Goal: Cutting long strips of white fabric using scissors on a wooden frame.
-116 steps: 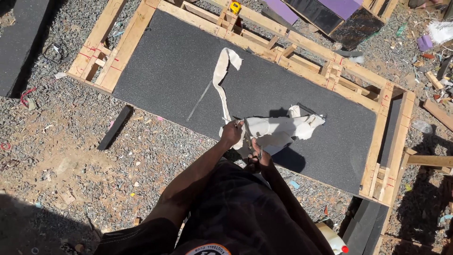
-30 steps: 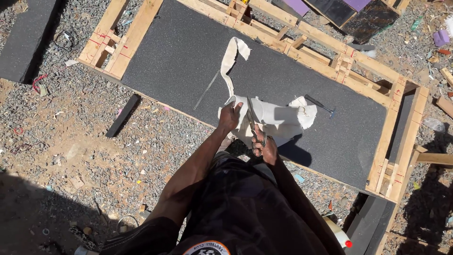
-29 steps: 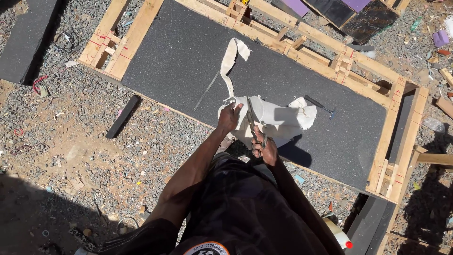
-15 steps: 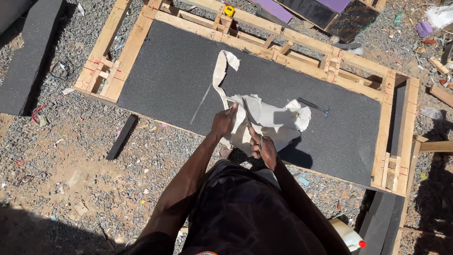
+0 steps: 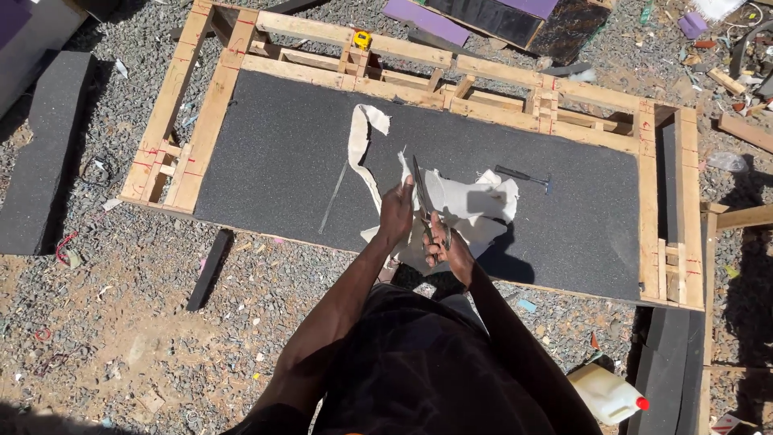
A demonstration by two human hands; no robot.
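Note:
My right hand (image 5: 448, 251) grips a pair of scissors (image 5: 425, 200) whose blades point away from me into a cream cloth (image 5: 467, 205). The cloth's near left edge is held by my left hand (image 5: 396, 214). From the bunched cloth a long narrow strip (image 5: 360, 153) trails up and to the left. Everything lies on a dark grey foam sheet (image 5: 274, 161) set inside a wooden frame (image 5: 211, 113) on gravel.
A hammer (image 5: 523, 176) lies on the foam right of the cloth. A yellow tape measure (image 5: 362, 39) sits on the frame's far rail. Dark foam slabs (image 5: 44, 145) lie left and at lower right (image 5: 664, 370). A white jug with a red cap (image 5: 608, 393) stands near my right side.
The scissors have come into plain view, blades raised along the cloth, and my left hand has shifted its hold on the cloth edge. The view has tilted slightly.

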